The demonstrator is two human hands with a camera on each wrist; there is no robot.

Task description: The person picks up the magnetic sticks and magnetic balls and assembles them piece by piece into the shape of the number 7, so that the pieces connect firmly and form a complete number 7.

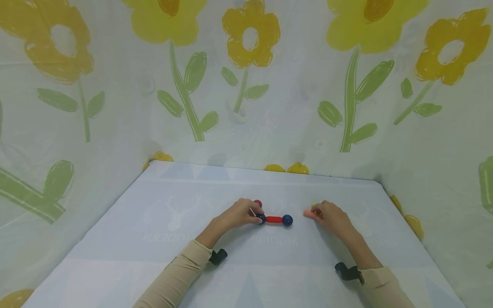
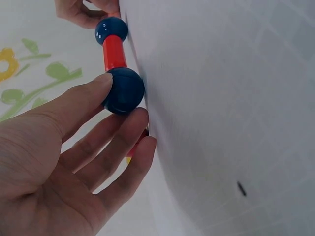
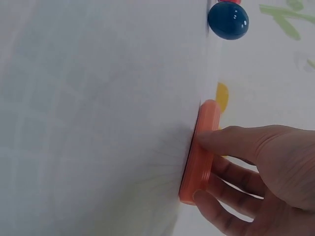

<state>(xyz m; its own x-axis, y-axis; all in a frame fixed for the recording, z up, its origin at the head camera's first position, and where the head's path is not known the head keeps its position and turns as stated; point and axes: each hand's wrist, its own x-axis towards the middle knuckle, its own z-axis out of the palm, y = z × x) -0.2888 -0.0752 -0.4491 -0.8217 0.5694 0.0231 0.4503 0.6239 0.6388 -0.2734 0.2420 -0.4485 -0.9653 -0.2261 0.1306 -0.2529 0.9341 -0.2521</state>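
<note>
My left hand [image 1: 239,213] pinches a dark blue ball [image 2: 124,92] between thumb and fingers. From that ball a short red rod [image 1: 274,219] runs to a second blue ball [image 1: 287,220], the whole piece lying along the table. Just behind the left fingertips sits a red ball [image 1: 258,203], mostly visible in the head view. To the right, my right hand [image 1: 334,218] holds an orange rod [image 3: 201,157] by thumb and fingers, low against the table and apart from the blue ball. A bit of something yellow [image 1: 314,204] shows behind the right fingers; its shape is hidden.
The pieces lie on a table with a pale cloth [image 1: 173,244]. A flower-printed curtain [image 1: 285,107] stands behind and at both sides of it. Black devices [image 1: 219,256] sit at both wrists, close above the cloth.
</note>
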